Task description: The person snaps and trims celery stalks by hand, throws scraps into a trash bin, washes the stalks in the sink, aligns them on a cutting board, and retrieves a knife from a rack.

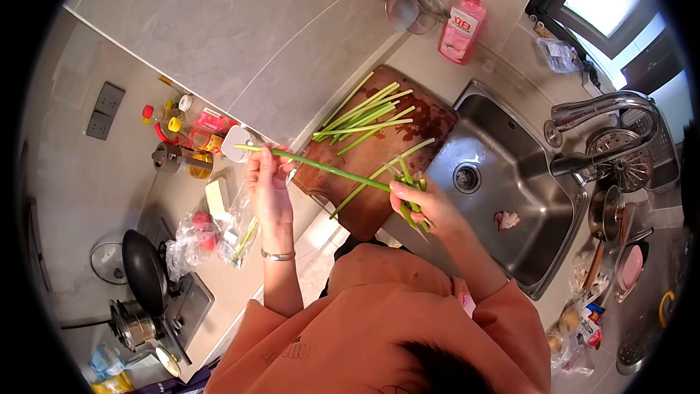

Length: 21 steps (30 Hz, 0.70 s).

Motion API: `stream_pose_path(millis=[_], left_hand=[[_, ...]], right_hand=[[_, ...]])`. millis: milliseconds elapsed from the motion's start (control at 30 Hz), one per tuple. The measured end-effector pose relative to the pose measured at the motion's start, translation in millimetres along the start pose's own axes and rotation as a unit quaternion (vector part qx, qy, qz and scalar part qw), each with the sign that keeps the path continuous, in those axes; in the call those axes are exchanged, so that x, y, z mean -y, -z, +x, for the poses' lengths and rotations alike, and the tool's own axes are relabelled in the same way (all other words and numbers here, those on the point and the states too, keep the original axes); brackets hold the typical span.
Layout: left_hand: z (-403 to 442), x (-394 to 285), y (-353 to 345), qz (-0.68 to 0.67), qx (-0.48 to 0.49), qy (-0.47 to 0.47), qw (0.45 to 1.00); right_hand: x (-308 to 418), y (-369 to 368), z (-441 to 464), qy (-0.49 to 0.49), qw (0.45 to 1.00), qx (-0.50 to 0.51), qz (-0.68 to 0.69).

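Observation:
A long green stalk [332, 168], which looks like a garlic scape, stretches between my two hands above the cutting board's near edge. My left hand [270, 190], with a bracelet at the wrist, pinches it near its pale end. My right hand [430, 204] is closed around its other end, together with several short green pieces [408, 179]. Beneath and beyond my hands is the wooden cutting board [430, 95], wet in patches. Several cut green stalks [368, 117] lie spread on it, and a few longer ones rest near my right hand.
To the right is a steel sink [503, 168] with a pale scrap [507, 220] in it and a faucet [605, 113] over its edge. A pink soap bottle [463, 29] stands behind. Bottles [193, 131], plastic bags [195, 244] and a black wok [144, 270] are at the left.

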<state>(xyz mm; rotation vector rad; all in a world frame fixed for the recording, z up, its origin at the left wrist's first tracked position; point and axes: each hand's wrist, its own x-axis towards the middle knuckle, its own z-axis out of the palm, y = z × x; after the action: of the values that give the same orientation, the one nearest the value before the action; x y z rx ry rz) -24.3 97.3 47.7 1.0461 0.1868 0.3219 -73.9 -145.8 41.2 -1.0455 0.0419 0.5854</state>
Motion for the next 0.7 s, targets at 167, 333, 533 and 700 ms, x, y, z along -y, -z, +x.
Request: stream_pose_path(millis=[167, 333, 533, 700], left_hand=[[-33.3, -5.4, -0.1, 0.521, 0.063, -0.301, 0.796], [-48.1, -18.9, -45.7, 0.488, 0.369, -0.393, 0.687], [-59.4, -8.9, -54.3, 0.45, 0.422, -0.33, 0.715], [-62.4, 1.4, -54.3, 0.404, 0.398, -0.288, 0.772]], right_hand=[[3.7, 0.9, -2.8, 0.024, 0.99, -0.041, -0.132], [21.7, -9.4, -11.8, -0.006, 0.987, 0.043, -0.154], [18.2, -7.8, -18.7, 0.018, 0.994, 0.036, -0.1], [15.1, -4.4, -18.0, 0.037, 0.992, 0.047, -0.109]])
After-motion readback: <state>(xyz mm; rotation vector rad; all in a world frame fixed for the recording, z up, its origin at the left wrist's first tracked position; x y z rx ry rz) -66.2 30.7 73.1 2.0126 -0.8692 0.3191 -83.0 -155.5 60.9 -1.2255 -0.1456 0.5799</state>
